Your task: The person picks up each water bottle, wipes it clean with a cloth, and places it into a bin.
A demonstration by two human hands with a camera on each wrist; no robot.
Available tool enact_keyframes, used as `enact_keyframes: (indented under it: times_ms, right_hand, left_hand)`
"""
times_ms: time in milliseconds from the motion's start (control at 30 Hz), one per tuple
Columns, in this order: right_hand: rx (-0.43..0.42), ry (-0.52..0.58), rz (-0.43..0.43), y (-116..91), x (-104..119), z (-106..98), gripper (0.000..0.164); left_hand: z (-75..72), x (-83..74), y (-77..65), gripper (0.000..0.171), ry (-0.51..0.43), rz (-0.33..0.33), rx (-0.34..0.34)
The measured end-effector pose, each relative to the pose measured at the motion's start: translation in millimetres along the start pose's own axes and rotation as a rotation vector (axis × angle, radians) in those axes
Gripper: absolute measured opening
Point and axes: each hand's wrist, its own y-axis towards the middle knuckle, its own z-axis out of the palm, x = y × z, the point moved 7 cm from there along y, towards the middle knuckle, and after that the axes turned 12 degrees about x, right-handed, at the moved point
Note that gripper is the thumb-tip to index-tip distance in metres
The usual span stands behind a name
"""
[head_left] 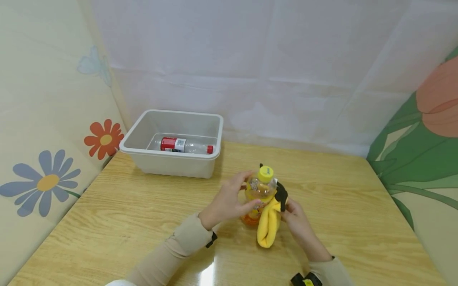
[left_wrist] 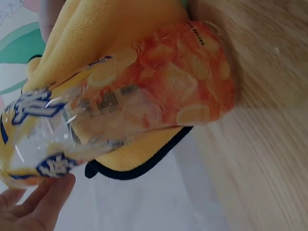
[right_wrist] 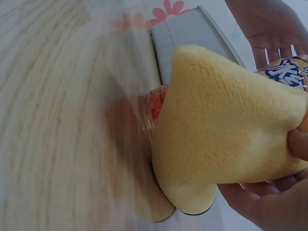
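In the head view a clear plastic drink bottle [head_left: 259, 188] with a yellow cap stands upright on the table, its label orange at the bottom. My left hand [head_left: 227, 202] grips its upper part from the left, thumb in front. A plush yellow cloth [head_left: 269, 227] with dark edging hangs folded against the bottle's right side, and my right hand [head_left: 296, 222] pinches it. The left wrist view has the cloth [left_wrist: 115, 29] behind the bottle [left_wrist: 163, 82]. In the right wrist view the cloth [right_wrist: 221, 120] covers most of the bottle, with my right thumb on it.
A pale grey plastic bin [head_left: 175, 163] stands at the back left of the wooden table [head_left: 343, 206]. Inside lies a clear bottle [head_left: 195, 147] with a red label and red cap. Flower-printed cloths hang on both sides, and a white sheet [head_left: 304, 71] forms the back.
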Motion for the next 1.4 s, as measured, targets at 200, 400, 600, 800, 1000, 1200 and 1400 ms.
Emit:
enact_keyframes:
  times_ms: [200,400,600,800,1000,1200,1400]
  right_hand:
    - [-0.039,-0.002,-0.029,-0.8,0.3,1.3,0.035]
    - [-0.122,-0.053,-0.109,-6.2,5.6,-1.5,0.029]
    - [-0.186,-0.055,-0.163,-12.3,11.8,-8.8,0.025]
    - [-0.219,-0.071,-0.199,-14.8,23.7,-17.8,0.027]
    - [-0.227,-0.079,-0.316,-16.9,39.1,-22.5,0.036]
    - [-0.25,-0.101,-0.393,-17.8,54.9,-26.7,0.041]
    - [-0.304,-0.093,-0.407,-20.0,67.4,-33.1,0.042]
  left_hand:
    - [3.3,-1.0,2.4,0.077,0.127,-0.076,-0.045]
    - [4.8,2.1,2.9,0.077,0.146,-0.141,-0.063]
    - [3.6,2.5,2.1,0.076,0.17,-0.131,-0.088]
    - [2.1,4.6,0.5,0.078,0.166,-0.162,-0.075]
    - [1.4,6.3,-0.3,0.083,0.169,-0.171,-0.043]
    - [1.3,6.4,0.0,0.083,0.15,-0.171,-0.011]
    - [1.3,6.3,0.1,0.083,0.108,-0.162,-0.012]
